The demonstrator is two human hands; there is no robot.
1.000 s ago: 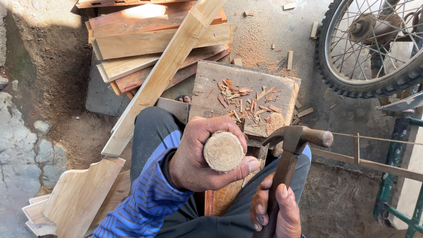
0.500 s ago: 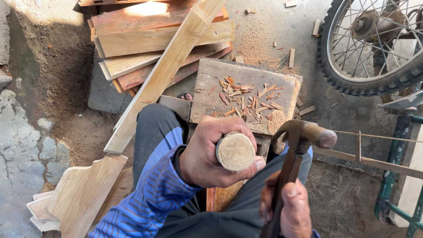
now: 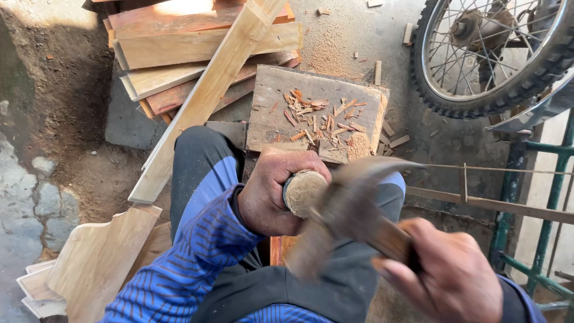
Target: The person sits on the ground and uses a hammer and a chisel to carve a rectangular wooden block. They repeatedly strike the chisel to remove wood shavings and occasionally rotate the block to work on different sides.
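Dusty ground, wood round [image 3: 304,191] within left-hand fingers [image 3: 293,164]

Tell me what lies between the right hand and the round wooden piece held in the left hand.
In the head view, the blurred hammer spans that stretch: its handle runs from the right hand up toward the round wooden piece gripped by the left hand.

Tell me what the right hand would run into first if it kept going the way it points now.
The right hand points up-left along the blurred hammer. Going straight on, it would most likely meet the round wooden piece gripped in the left hand, though depth is hard to judge from above.
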